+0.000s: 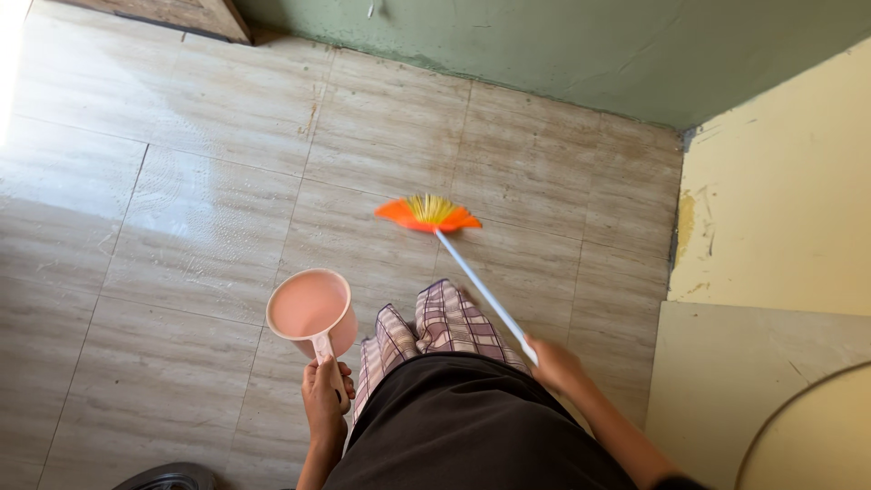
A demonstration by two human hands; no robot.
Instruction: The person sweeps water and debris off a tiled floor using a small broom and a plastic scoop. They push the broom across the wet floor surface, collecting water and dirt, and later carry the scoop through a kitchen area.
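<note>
Underfoot, the wet tiled floor (181,236) spreads wide; on it, ahead of the feet, rests the orange broom (428,214), its white handle clamped in the right hand (553,363). Left hand (324,399) grips a pink dipper (310,308), seemingly mid-scrub.

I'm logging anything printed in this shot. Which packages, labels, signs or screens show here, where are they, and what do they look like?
None in view.
Left hand holds a pink scoop by its handle.
Right hand holds the white pole of an orange and yellow broom on the tiled floor.
</note>
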